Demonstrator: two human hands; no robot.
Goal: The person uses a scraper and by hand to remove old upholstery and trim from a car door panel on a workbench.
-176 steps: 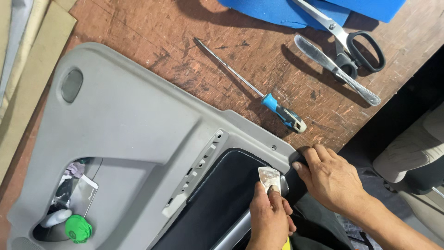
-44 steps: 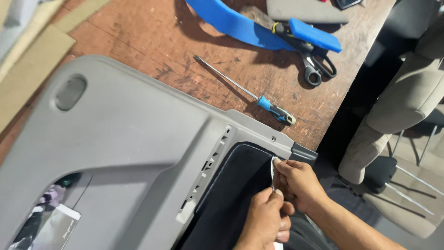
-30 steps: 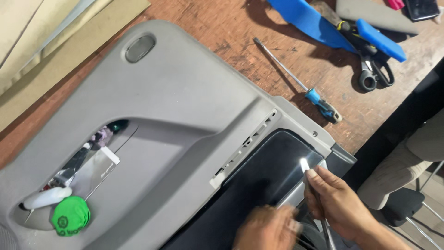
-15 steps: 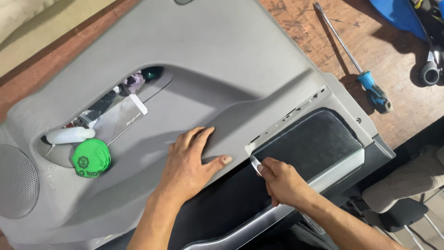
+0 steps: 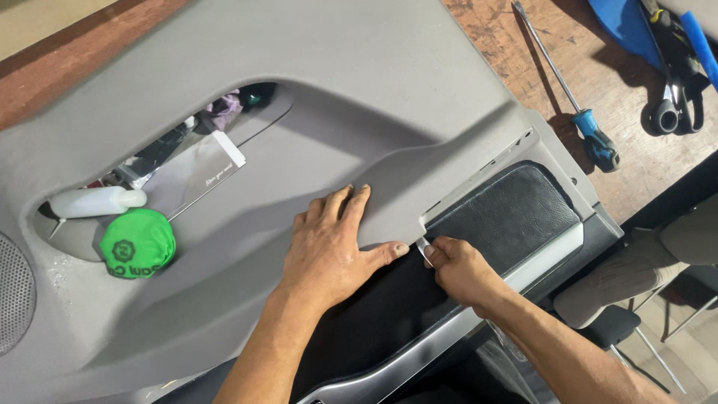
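Since a moment ago, your left hand (image 5: 329, 258) stays flat on the one grey door panel (image 5: 247, 67).
Right hand (image 5: 458, 268) pinches one small metal blade (image 5: 423, 250) at the panel's black insert (image 5: 516, 213) edge.

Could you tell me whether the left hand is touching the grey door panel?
Touching. The head view shows the left hand pressed flat, palm down, on the grey door panel, with no gap beneath its spread fingers.
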